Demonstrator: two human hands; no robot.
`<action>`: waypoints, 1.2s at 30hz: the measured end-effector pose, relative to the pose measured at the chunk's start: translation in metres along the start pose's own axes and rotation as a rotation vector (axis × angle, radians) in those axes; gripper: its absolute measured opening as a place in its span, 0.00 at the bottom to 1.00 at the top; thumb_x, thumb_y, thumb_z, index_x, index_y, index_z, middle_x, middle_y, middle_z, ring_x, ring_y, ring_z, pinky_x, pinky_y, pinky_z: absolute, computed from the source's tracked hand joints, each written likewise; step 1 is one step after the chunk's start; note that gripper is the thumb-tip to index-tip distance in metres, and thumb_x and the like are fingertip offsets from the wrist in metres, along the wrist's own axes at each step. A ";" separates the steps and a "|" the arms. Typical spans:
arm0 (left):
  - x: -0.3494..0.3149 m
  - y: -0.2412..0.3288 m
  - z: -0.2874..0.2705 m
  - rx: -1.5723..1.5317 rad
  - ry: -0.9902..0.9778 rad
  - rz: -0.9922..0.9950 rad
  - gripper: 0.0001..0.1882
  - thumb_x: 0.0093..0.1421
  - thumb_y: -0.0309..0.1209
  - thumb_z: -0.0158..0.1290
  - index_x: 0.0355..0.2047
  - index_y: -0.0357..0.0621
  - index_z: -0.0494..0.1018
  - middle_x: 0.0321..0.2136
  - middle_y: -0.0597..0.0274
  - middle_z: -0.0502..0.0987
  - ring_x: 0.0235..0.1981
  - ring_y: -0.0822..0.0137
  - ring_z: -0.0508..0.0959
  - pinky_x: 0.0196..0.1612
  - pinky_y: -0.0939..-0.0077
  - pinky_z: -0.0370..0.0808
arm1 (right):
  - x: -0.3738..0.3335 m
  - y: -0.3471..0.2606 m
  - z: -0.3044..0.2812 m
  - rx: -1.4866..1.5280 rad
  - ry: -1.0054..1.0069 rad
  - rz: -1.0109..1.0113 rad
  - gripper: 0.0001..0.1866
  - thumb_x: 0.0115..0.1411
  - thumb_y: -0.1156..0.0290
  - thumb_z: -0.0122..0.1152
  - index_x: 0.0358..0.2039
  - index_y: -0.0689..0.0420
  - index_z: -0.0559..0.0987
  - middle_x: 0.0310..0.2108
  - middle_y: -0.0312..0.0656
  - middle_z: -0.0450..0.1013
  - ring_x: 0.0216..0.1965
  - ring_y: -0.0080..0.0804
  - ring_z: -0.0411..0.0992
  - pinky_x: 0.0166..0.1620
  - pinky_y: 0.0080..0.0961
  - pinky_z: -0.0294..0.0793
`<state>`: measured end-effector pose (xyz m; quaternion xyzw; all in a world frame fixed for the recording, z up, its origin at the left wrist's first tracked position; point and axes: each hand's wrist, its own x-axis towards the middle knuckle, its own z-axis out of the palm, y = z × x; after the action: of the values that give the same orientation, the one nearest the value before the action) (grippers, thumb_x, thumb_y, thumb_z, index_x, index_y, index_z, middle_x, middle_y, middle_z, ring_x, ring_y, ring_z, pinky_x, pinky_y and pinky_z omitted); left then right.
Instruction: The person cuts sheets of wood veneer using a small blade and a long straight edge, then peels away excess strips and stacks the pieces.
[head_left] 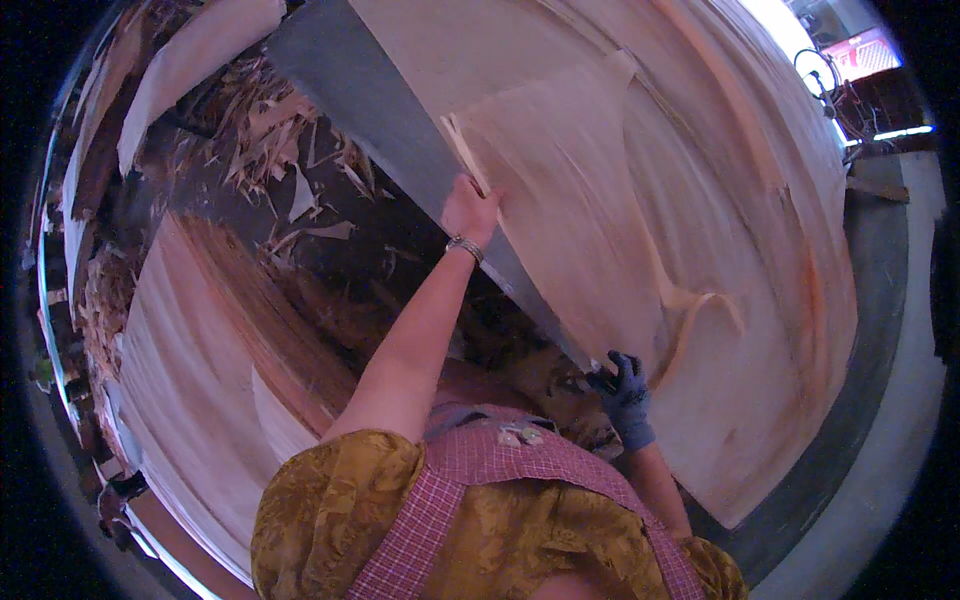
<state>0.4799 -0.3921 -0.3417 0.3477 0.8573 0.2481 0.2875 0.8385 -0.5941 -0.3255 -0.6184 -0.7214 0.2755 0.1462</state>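
Note:
My left hand (470,212), bare with a bracelet at the wrist, is closed around a narrow pale wooden strip (460,148). The strip points away from me over the edge of a wide stack of thin wood veneer sheets (560,180). My right hand (626,405) wears a blue-grey glove and is beside the stack's near edge, close to my apron. Its fingers are bent, with a small light spot at their tips; what they hold, if anything, is too small to make out. A curled veneer strip (690,310) lies on the sheets near the glove.
A grey metal surface (370,95) borders the veneer stack on its left. Torn veneer scraps (270,140) litter the dark floor beyond my left arm. Another veneer pile (190,370) stands at my left. A wheel (818,72) shows at the far right.

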 end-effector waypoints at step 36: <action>0.112 0.018 -0.021 0.204 0.244 0.551 0.55 0.34 0.33 0.71 0.63 0.40 0.56 0.51 0.53 0.69 0.53 0.52 0.69 0.58 0.59 0.66 | 0.477 -0.191 0.123 -0.640 -0.504 -1.033 0.14 0.58 0.64 0.54 0.42 0.53 0.80 0.36 0.44 0.78 0.37 0.44 0.78 0.37 0.37 0.77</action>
<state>0.4078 -0.3023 -0.3513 0.5617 0.7794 0.2690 0.0683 0.5234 -0.1723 -0.3762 -0.1219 -0.9839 0.0779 -0.1049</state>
